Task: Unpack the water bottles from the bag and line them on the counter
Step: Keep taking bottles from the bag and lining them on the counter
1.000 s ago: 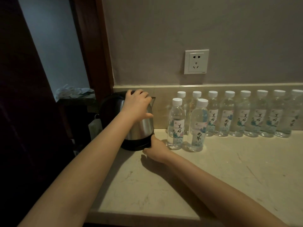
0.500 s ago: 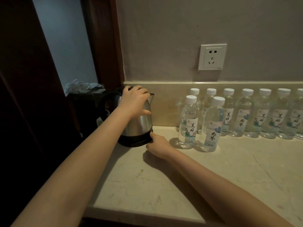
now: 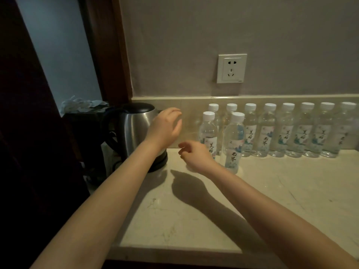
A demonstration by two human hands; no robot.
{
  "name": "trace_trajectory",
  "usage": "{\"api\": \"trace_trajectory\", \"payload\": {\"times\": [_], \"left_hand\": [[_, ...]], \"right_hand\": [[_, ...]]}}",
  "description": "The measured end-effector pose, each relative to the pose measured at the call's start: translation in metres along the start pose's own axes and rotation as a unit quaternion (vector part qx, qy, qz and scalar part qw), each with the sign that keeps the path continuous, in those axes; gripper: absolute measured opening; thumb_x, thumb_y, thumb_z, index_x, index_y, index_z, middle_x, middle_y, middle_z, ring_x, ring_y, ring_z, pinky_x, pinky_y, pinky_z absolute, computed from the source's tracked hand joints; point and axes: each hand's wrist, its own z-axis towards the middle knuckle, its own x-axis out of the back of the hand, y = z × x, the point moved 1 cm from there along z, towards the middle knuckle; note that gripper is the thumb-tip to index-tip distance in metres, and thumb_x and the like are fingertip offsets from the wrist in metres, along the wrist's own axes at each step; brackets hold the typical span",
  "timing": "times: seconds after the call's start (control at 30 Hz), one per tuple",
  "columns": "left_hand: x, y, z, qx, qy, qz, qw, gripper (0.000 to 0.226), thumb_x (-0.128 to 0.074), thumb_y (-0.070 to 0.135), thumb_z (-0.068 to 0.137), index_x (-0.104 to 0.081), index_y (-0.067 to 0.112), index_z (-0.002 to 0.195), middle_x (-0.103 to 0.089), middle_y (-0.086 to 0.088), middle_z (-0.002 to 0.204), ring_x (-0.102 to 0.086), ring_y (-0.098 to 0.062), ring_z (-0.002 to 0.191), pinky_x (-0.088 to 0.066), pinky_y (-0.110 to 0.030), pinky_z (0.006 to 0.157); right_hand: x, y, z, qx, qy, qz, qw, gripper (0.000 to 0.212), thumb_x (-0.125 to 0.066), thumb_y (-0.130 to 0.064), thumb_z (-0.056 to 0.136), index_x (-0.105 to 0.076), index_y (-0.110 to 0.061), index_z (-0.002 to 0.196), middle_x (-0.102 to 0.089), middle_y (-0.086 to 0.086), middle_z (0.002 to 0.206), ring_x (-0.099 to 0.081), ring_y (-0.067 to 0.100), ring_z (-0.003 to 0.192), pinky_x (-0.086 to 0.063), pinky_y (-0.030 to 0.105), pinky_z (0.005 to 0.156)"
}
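Nearest us, the pale stone tabletop (image 3: 194, 220) shows the shadow of our arms, both stretched forward and low. Our right hand (image 3: 196, 156) hovers just above the surface, fingers loosely curled toward the thumb and holding nothing. Just behind it stand two front bottles (image 3: 233, 140), upright and capped, set forward of the rest; we judge they wait to be slid into line. Our left hand (image 3: 165, 129) is higher and to the left of the right one, fingers relaxed and spread, empty. It is close beside the kettle (image 3: 134, 129), and we cannot tell whether it touches the steel. Beyond both hands, the back row (image 3: 287, 131) of bottles stands side by side against the wall ledge, out of the working space. Above it sits a socket (image 3: 231, 68). We see no bag.
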Motion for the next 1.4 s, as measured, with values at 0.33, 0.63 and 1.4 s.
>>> {"api": "trace_trajectory", "payload": {"times": [0.33, 0.63, 1.4], "left_hand": [[-0.07, 0.059, -0.012, 0.199, -0.015, -0.173, 0.964, 0.065, -0.059, 0.054, 0.081, -0.046, 0.015, 0.131, -0.054, -0.002, 0.124, -0.053, -0.017, 0.109, -0.04, -0.026, 0.084], [-0.087, 0.056, -0.016, 0.295, -0.048, -0.195, 0.934, 0.066, -0.078, 0.042, 0.067, -0.046, 0.02, 0.121, -0.062, -0.002, 0.116, -0.061, -0.021, 0.102, -0.053, -0.041, 0.085], [-0.1, -0.008, 0.038, 0.332, -0.096, -0.181, 0.921, 0.08, -0.079, 0.026, 0.073, -0.035, 0.012, 0.138, -0.048, -0.009, 0.136, -0.049, -0.027, 0.123, -0.045, -0.042, 0.099]], "right_hand": [[0.082, 0.037, -0.038, 0.06, 0.347, 0.033, 0.935, 0.017, -0.056, -0.011, 0.079, -0.046, -0.019, 0.09, -0.046, -0.011, 0.068, -0.043, 0.006, 0.058, -0.037, 0.03, 0.057], [0.086, 0.087, -0.027, -0.074, 0.226, -0.009, 0.971, 0.079, -0.068, -0.052, 0.075, -0.032, -0.019, 0.137, -0.04, 0.004, 0.137, -0.044, 0.022, 0.125, -0.043, 0.04, 0.1], [0.078, 0.108, 0.016, -0.03, 0.189, 0.042, 0.981, 0.067, -0.074, -0.051, 0.07, -0.046, -0.022, 0.123, -0.052, -0.016, 0.097, -0.052, 0.004, 0.083, -0.041, 0.023, 0.071]]}}
